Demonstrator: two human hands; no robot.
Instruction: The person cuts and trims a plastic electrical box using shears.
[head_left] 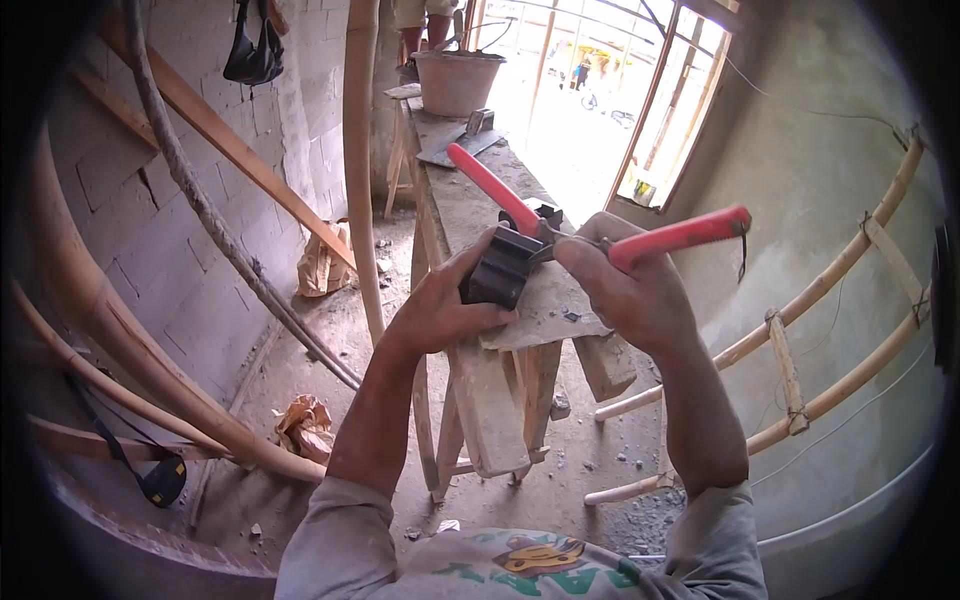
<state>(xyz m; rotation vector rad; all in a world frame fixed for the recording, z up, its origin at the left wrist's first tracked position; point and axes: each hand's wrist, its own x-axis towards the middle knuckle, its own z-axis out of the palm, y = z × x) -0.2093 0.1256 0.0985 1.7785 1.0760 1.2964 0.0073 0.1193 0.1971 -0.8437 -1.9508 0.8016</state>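
Red-handled pliers (685, 236), splayed wide above the desk (470, 205), are partly covered near their tips by the right hand (622, 288), thumb and bent fingers gripping them. Left hand (440, 308) curls half-closed around a black box (500, 272), its far side hidden.

Block wall (240, 115), dusty floor (570, 470), bright opening (560, 140)

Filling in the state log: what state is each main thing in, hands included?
Left hand: closed on box
Right hand: closed on pliers
Box: held, tilted
Pliers: open, handles spread wide
Bucket: upright on bench, contents unclear
Trowel: lying on bench
Nearer brown paper: crumpled
Black bag: hanging
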